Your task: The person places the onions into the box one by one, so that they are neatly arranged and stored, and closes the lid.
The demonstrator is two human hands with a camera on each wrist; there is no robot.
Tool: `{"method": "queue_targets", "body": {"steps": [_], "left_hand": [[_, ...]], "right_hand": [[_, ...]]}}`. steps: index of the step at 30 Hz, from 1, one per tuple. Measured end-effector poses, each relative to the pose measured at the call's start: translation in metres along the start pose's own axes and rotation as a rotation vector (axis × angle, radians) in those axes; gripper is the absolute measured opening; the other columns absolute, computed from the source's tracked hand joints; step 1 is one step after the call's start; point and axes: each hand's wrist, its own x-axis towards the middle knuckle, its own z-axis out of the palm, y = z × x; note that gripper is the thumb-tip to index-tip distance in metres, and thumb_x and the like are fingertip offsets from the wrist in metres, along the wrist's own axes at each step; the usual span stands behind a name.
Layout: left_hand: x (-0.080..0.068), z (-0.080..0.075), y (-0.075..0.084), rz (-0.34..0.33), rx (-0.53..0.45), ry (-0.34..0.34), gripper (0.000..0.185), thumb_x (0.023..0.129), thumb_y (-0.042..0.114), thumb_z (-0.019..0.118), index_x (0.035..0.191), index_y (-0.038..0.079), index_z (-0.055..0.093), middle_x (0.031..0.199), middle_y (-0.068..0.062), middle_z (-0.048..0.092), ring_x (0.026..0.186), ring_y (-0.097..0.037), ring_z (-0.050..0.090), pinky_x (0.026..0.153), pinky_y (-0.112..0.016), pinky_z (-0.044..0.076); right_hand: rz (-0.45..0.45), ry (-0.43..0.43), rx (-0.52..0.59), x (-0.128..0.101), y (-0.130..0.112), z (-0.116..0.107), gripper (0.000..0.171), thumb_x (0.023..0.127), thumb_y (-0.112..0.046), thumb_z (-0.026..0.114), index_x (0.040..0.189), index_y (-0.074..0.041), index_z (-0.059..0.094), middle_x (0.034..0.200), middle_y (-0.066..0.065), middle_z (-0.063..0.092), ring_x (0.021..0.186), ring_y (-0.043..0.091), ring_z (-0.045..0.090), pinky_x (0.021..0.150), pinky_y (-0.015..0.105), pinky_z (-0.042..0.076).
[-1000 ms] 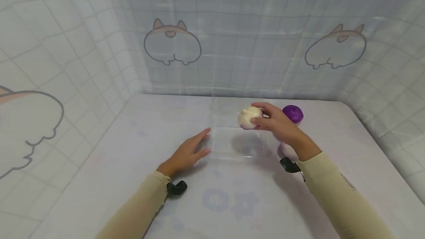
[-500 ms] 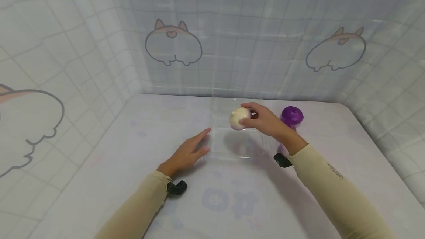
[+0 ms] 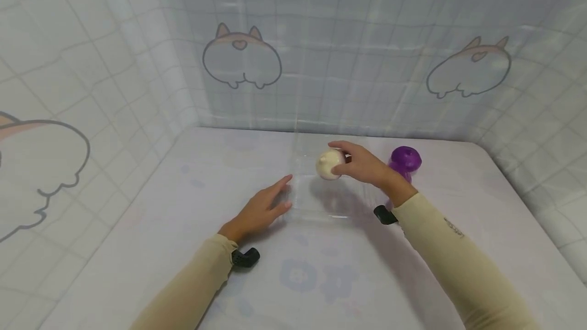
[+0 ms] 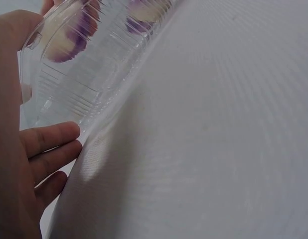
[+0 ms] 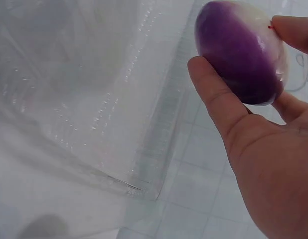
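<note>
A glossy purple-and-white turnip-shaped vegetable [image 3: 326, 165] is pinched in my right hand [image 3: 365, 165]. Over the last second I have carried it slightly leftward; it is now above an open clear plastic box [image 3: 338, 216], not yet inside. My left hand [image 3: 259, 213], fingers straight, holding nothing, is at the box's left side. Rightward on the surface [image 3: 151, 218] is a round purple vegetable [image 3: 406, 158]. My right sleeve [image 3: 445, 254] bears small dark lettering [image 3: 454, 227], too blurred to read.

Right hand [image 3: 362, 163] grips pale bulb [image 3: 326, 165]; left hand [image 3: 258, 212] beside clear container [image 3: 304, 198].
</note>
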Motion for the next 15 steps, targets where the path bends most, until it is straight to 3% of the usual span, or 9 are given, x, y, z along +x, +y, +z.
{"method": "queue_targets", "body": {"steps": [15], "left_hand": [[0.001, -0.001, 0.001, 0.004, -0.003, -0.001, 0.071, 0.102, 0.048, 0.050, 0.162, 0.020, 0.022, 0.146, -0.009, 0.054, 0.141, -0.024, 0.040, 0.115, -0.049, 0.029]], "right_hand": [[-0.015, -0.077, -0.052, 0.015, 0.004, 0.003, 0.066, 0.087, -0.020, 0.076, 0.146, -0.010, 0.050, 0.134, 0.008, 0.059, 0.120, 0.025, 0.055, 0.097, 0.043, 0.049]]}}
